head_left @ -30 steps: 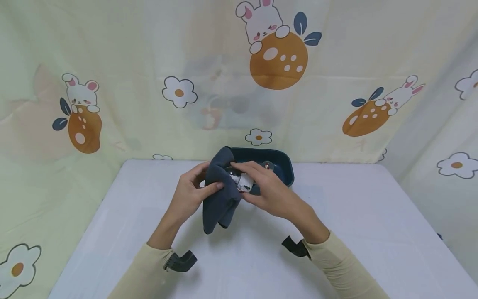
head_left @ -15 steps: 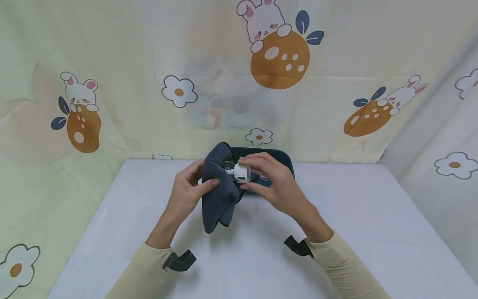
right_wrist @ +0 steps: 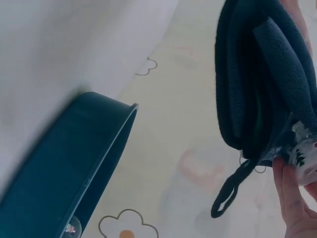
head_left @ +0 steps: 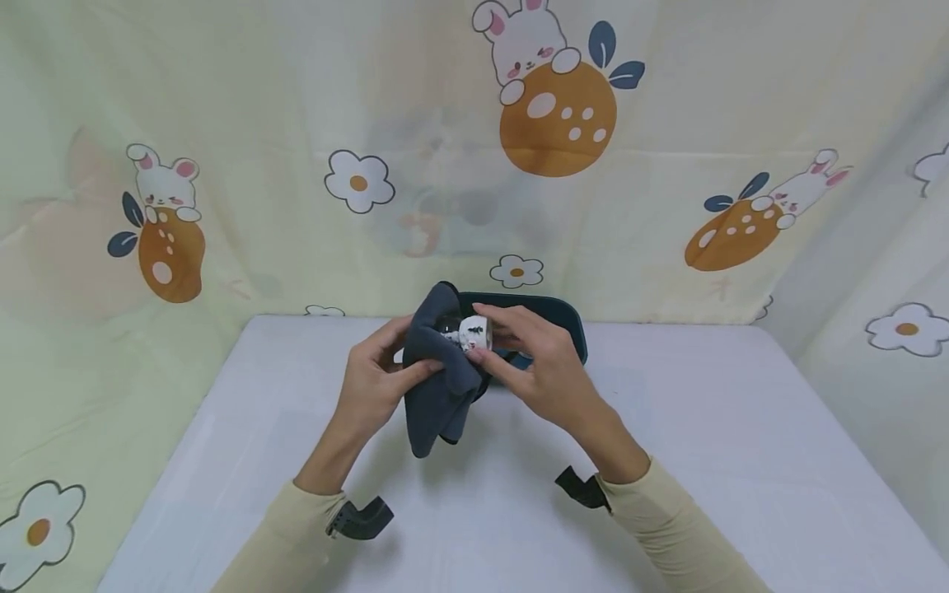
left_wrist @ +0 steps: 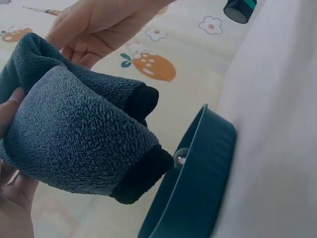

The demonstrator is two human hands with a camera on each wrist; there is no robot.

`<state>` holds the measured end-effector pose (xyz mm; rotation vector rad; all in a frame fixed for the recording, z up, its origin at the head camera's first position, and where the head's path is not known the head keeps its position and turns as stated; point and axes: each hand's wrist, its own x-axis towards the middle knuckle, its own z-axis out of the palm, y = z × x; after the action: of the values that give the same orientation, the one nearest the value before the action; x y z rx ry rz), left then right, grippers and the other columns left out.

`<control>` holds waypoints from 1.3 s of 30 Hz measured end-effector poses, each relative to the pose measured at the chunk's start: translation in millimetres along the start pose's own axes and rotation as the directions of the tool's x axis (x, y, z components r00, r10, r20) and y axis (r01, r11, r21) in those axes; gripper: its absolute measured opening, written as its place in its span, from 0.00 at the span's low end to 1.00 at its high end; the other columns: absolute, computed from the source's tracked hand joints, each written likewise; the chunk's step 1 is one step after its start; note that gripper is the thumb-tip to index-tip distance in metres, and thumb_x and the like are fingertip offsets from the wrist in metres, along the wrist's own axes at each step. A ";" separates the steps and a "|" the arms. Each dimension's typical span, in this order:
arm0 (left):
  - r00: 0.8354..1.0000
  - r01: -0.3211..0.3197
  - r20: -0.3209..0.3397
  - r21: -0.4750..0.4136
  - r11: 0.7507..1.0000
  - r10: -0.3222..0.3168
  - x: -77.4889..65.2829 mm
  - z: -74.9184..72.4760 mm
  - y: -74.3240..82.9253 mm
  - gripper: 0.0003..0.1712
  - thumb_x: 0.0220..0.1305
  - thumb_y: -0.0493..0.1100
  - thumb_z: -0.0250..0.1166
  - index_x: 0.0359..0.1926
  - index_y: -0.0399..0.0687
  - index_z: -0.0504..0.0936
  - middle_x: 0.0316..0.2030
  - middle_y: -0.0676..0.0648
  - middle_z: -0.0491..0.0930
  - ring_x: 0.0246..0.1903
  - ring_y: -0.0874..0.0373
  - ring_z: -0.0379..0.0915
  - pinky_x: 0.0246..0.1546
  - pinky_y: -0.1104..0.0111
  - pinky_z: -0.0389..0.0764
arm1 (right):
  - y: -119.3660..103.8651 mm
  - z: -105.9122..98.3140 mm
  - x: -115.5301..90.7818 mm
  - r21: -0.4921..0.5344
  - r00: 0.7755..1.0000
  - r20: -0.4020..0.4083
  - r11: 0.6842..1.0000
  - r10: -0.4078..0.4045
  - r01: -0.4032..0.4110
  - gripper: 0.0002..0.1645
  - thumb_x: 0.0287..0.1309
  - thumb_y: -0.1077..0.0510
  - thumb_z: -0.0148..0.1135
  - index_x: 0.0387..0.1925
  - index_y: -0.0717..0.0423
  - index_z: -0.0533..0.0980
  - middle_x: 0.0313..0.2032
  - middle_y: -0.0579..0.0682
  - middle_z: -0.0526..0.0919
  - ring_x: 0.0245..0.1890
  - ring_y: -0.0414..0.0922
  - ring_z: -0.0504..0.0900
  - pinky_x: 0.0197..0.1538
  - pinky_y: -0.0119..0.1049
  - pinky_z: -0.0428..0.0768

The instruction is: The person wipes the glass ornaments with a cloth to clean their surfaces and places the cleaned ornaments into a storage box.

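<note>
In the head view my left hand (head_left: 374, 375) grips a grey-blue towel (head_left: 433, 399) that is folded around the glass ball of a small snow globe. The globe's white base (head_left: 474, 333), with a dark tree pattern, sticks out of the cloth to the right. My right hand (head_left: 544, 362) pinches this base between thumb and fingers. Most of the ball is hidden by the towel (left_wrist: 84, 134). From the right wrist view, fingers (right_wrist: 293, 198) touch the white base (right_wrist: 308, 161), and a hanging loop (right_wrist: 230, 191) dangles from the towel.
Behind the hands a dark teal bin (head_left: 567, 321) stands on the white table (head_left: 704, 445), near the patterned curtain (head_left: 630, 239). A second small glass globe (left_wrist: 181, 157) shows inside the bin. Black straps (head_left: 361, 519) hang at both wrists.
The snow globe has turned in the towel, so another side of its patterned base faces up. My right fingers have shifted their hold on the base; the left hand stays nearly in place.
</note>
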<state>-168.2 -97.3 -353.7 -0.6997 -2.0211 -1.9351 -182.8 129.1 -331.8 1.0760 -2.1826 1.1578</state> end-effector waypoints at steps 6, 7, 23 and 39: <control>0.996 -0.089 0.020 0.017 0.996 0.088 -0.5 1.4 5.4 0.28 0.51 0.27 0.71 0.55 0.37 0.77 0.50 0.42 0.78 0.50 0.52 0.76 0.40 0.62 0.84 | -1.6 -1.9 1.3 -0.084 0.998 0.034 0.995 0.058 -0.055 0.26 0.61 0.54 0.64 0.59 0.56 0.73 0.40 0.48 0.83 0.37 0.37 0.83 0.41 0.27 0.82; 0.995 -0.101 0.023 0.035 0.994 0.101 -0.4 1.3 5.8 0.28 0.51 0.28 0.71 0.56 0.38 0.77 0.50 0.42 0.78 0.50 0.52 0.76 0.40 0.63 0.84 | -2.1 -2.2 1.6 -0.097 0.996 0.044 0.993 0.073 -0.069 0.24 0.63 0.53 0.62 0.58 0.57 0.74 0.40 0.48 0.83 0.36 0.36 0.83 0.40 0.27 0.82; 0.997 -0.064 0.035 0.069 0.996 0.061 1.1 -4.1 3.5 0.27 0.52 0.30 0.71 0.56 0.40 0.78 0.50 0.43 0.78 0.50 0.54 0.77 0.40 0.64 0.84 | -8.3 -11.7 5.0 -0.188 0.975 0.206 0.981 0.081 -0.041 0.31 0.66 0.52 0.58 0.66 0.58 0.66 0.34 0.44 0.75 0.33 0.36 0.73 0.34 0.30 0.75; 0.998 0.024 0.048 0.057 0.998 -0.027 2.0 -10.9 8.3 0.28 0.54 0.31 0.70 0.57 0.40 0.77 0.51 0.42 0.80 0.51 0.55 0.77 0.47 0.67 0.82 | 2.8 -13.7 4.3 -0.244 0.952 0.164 0.925 -0.256 0.291 0.40 0.51 0.58 0.72 0.65 0.59 0.66 0.58 0.53 0.74 0.48 0.40 0.81 0.49 0.29 0.80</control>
<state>-167.3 -107.8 -344.7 -0.7181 -2.1148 -1.8841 -187.3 139.7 -322.8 1.3140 -2.1200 0.6670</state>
